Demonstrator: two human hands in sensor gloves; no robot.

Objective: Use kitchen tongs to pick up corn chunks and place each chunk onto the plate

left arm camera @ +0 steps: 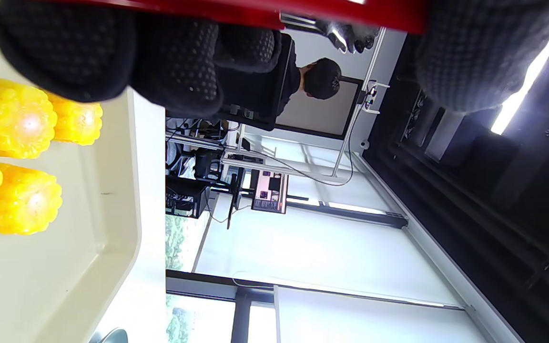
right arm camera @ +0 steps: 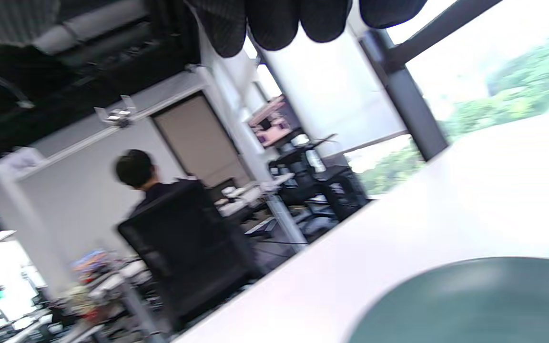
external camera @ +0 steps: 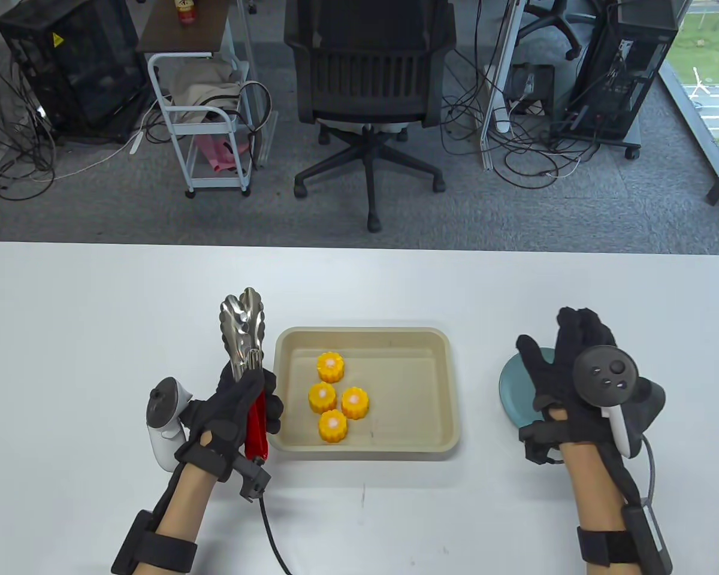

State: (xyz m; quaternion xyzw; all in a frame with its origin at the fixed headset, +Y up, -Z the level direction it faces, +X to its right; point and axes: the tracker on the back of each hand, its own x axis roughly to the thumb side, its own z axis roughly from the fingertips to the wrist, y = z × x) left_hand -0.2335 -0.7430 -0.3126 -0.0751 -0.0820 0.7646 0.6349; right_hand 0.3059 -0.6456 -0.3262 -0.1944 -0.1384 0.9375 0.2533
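White table (external camera: 96, 335) before grey-carpeted office floor (external camera: 126, 203)

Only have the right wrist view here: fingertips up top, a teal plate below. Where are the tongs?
Observer: The left hand grips the tongs by their red handle, beside the beige tray.
Operator: Corn moved yet?
Observer: No, four corn chunks sit in the tray.
Operator: Right hand doing anything?
Observer: The right hand lies open over the plate, holding nothing.
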